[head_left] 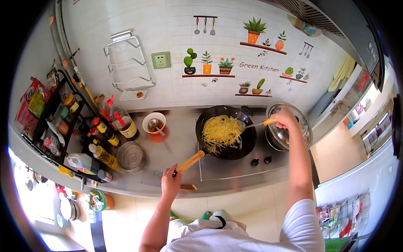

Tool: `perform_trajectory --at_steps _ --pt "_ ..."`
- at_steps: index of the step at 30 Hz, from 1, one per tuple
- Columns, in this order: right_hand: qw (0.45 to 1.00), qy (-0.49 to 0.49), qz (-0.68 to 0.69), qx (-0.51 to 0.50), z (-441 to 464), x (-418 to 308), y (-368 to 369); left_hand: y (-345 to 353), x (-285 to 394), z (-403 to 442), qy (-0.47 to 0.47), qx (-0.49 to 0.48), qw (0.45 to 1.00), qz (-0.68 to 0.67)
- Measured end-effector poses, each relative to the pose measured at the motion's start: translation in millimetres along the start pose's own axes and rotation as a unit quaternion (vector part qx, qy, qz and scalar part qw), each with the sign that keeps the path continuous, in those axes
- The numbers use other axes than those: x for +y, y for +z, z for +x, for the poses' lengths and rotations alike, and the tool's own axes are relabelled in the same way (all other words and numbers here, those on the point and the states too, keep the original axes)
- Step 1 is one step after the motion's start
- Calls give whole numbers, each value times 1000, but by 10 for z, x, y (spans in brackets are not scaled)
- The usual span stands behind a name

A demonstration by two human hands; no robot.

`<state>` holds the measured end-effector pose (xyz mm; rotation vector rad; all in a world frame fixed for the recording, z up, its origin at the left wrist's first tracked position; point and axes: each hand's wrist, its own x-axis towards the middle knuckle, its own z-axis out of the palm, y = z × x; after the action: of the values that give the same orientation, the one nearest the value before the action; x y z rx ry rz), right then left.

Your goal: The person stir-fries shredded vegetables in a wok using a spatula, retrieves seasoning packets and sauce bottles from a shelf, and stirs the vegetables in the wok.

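My left hand (171, 181) is closed around the end of the wooden handle (191, 161) of a black wok (248, 145), which sits on the stove at the middle of the counter. A heap of pale yellow shreds (221, 131), looking like shredded potato, lies in the wok. My right hand (284, 118) grips the wooden handle of a metal spatula (253, 124). The spatula's blade meets the right side of the heap and is partly hidden. Below my right forearm stands a pot with a lid (303, 131), next to the wok.
Left of the wok are a white bowl (151, 116) with a spoon, a round metal container (131, 156) and several bottles (107, 131). A black rack (63, 138) with seasonings stands at the far left. Two stove knobs (261, 161) face the counter's front edge.
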<state>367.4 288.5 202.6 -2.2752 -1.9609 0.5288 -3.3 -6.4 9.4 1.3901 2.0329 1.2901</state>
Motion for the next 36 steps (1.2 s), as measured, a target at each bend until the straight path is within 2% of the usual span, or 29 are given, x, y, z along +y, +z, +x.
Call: perform_trajectory --at_steps 2,3,5,7,9,11,13,15,19,21,25,28,29,31,32,36 --pt "985 3 170 -32 133 179 249 -1 21 -1 4 3 1000 4" --pt "985 2 169 -31 85 202 286 -7 29 6 8 4 1000 10" --pt "965 -84 243 -58 25 211 370 -19 49 12 6 3 1000 4" --pt "962 -105 245 -58 -90 179 312 -15 40 3 1 -1 1000 -1" --pt "960 -176 219 -2 -206 216 250 -14 30 3 -1 -4 1000 -4" --pt "963 -174 207 -4 -411 206 55 -22 23 6 -5 -13 1000 -3" --pt "954 -257 146 42 -532 217 -104 -25 22 10 -10 -16 1000 -3" --pt "953 -277 97 75 -613 139 -256 -25 31 19 -5 -13 1000 4" --pt "945 -305 69 92 -430 -115 -302 -30 61 11 -19 -18 1000 -3" --pt "924 -350 27 156 -143 -229 -159 -5 -15 8 1 -8 1000 9" --pt "930 -329 78 144 100 -580 48 -3 -56 8 4 -12 1000 15" --pt "929 -362 68 24 45 -720 76 -3 -14 13 -8 -19 1000 8" --pt "931 -359 68 25 -5 -722 53 -8 -5 10 -4 -16 1000 8" --pt "932 -361 12 -37 -222 -727 -48 -10 -16 7 0 -15 1000 7" --pt "920 -390 -1 -27 -318 -672 -96 -9 -29 11 -1 -14 1000 3" --pt "911 -409 -41 24 -825 -421 -375 -28 0 13 11 -14 1000 11"
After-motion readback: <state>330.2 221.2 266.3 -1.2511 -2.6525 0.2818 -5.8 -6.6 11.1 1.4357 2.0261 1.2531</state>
